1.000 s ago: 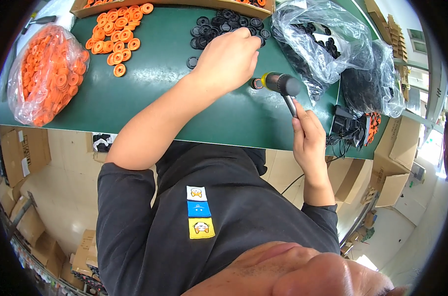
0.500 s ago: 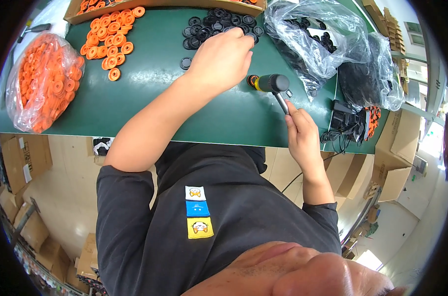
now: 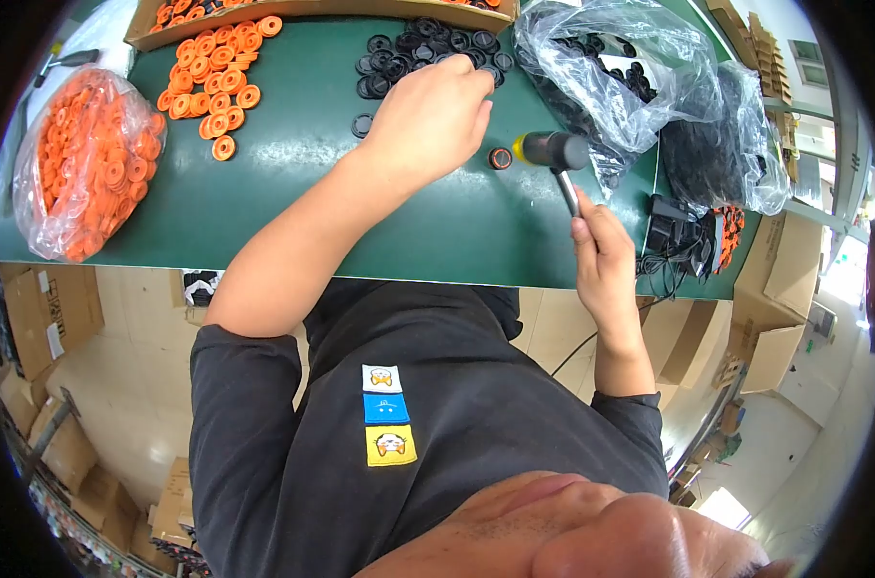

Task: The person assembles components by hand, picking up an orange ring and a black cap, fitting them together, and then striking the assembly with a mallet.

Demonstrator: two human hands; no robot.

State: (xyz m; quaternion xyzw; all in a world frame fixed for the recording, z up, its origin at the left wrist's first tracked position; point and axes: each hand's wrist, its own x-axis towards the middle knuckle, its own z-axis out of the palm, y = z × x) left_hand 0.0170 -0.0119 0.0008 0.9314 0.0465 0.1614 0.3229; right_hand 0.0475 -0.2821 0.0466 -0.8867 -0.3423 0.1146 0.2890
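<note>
My right hand (image 3: 606, 250) is closed around the handle of a mallet (image 3: 558, 151), whose head is black at one end and yellow at the other. Just left of the yellow face lies a small round black-and-orange part (image 3: 499, 158), apart from the mallet. At the near right edge of a pile of black plastic discs (image 3: 423, 48), my left hand (image 3: 433, 111) is held back upward with its fingers curled down. Its fingertips are mostly hidden, so whatever they grip cannot be made out. A lone black disc (image 3: 361, 125) lies left of that wrist.
Loose orange discs (image 3: 216, 82) are heaped at left, beside a clear bag of orange parts (image 3: 91, 164). A cardboard box (image 3: 312, 10) lines the far edge. Clear bags of black parts (image 3: 621, 67) stand right, with a black device and cable (image 3: 674, 236) on the green table (image 3: 293, 154).
The mallet has moved right and slightly up, off the small round part, which is now uncovered. My right hand went with it. My left hand has barely moved.
</note>
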